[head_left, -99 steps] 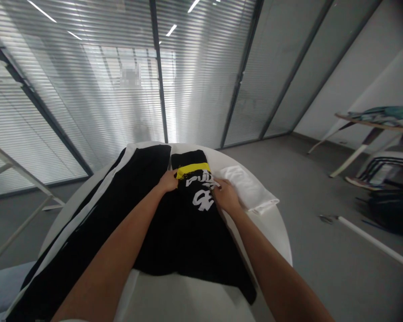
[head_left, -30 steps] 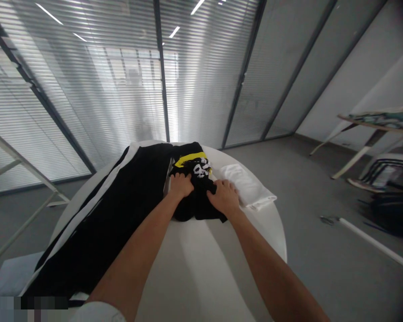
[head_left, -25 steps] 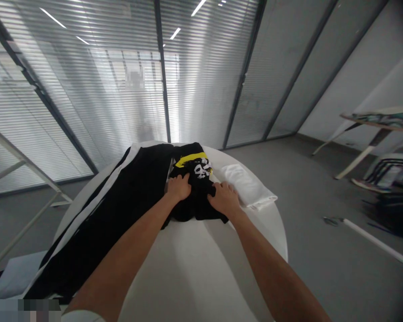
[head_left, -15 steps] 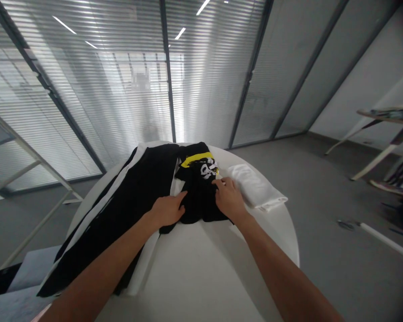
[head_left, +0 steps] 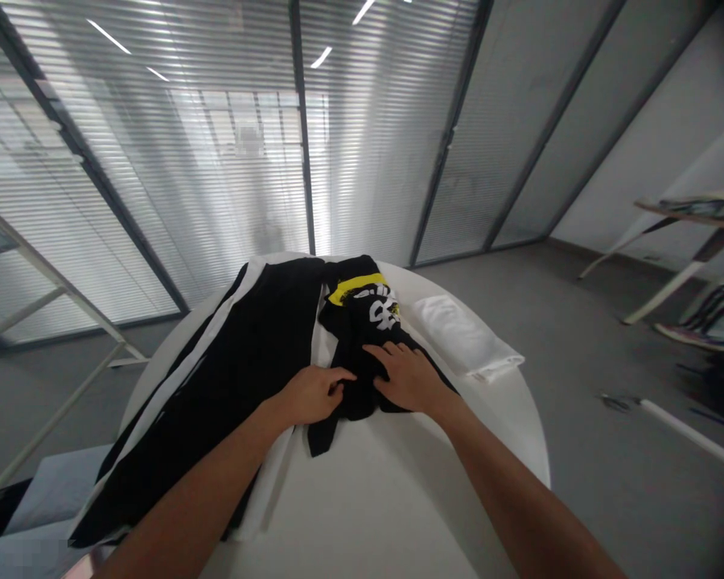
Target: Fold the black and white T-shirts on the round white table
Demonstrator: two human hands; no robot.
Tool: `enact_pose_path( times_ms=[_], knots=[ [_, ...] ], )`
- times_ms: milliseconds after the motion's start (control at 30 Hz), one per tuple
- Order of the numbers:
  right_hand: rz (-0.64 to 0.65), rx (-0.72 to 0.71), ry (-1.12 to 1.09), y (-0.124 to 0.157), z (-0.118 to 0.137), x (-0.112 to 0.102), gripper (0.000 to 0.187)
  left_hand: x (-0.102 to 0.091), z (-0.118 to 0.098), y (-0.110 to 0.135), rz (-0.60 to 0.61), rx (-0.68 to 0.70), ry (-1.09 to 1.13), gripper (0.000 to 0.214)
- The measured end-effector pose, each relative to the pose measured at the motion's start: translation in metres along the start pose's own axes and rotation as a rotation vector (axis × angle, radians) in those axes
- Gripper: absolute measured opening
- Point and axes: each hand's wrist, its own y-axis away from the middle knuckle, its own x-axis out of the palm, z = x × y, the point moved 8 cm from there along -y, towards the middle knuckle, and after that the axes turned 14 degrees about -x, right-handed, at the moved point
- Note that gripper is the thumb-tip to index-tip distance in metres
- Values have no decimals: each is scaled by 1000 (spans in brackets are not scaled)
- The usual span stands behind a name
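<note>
Both hands have slid back toward the person, and a loose black flap now trails nearer on the round white table (head_left: 398, 498). The left hand (head_left: 310, 394) curls over the near edge of the bunched black garment with yellow band and white print (head_left: 355, 338); whether it pinches is unclear. The right hand (head_left: 407, 376) lies flat on the garment, fingers spread. The garment runs lengthwise straight away from both hands, between the black trousers with a white side stripe (head_left: 247, 346) and the folded white cloth (head_left: 464, 346).

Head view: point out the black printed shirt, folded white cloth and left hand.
black printed shirt (head_left: 355, 338), head view, cloth below the print
folded white cloth (head_left: 464, 342), head view, top face
left hand (head_left: 310, 394), head view, back of hand
</note>
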Motion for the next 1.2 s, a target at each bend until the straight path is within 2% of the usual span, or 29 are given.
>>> enact_pose_path(
  times_ms=[67,200,267,367,433,600,733,867,967,1067,1133,1200],
  knots=[
    [-21,52,-2,0,-6,-5,53,-4,4,1,17,-8,90,44],
    [7,149,-14,1,-16,-5,32,-17,16,2,38,8,178,48],
    [12,186,-7,2,-20,-6,31,-20,23,2,69,8,191,45],
    [-57,222,47,2,-23,-12,28,-16,27,1,111,6,166,43],
    [-105,255,97,4,-25,-16,27,-15,25,1,73,10,115,42],
    [-95,328,159,10,-30,-9,35,-18,10,0,-179,38,-107,43],
    [-78,315,122,9,-31,-1,28,-11,11,-3,-197,24,-187,40],
    [-115,318,40,5,-35,-2,20,-13,19,-8,-210,10,-49,35],
    [-238,300,-101,3,-40,-10,18,-22,28,-13,-269,-22,127,31],
    [-416,260,-373,3,-42,-17,16,-34,43,-16,-373,-144,273,29],
    [-494,229,-728,2,-40,-13,18,-40,53,-15,-438,-223,336,28],
    [-552,212,-1165,-1,-34,-5,21,-45,57,-12,-500,-238,355,28]
  ],
)
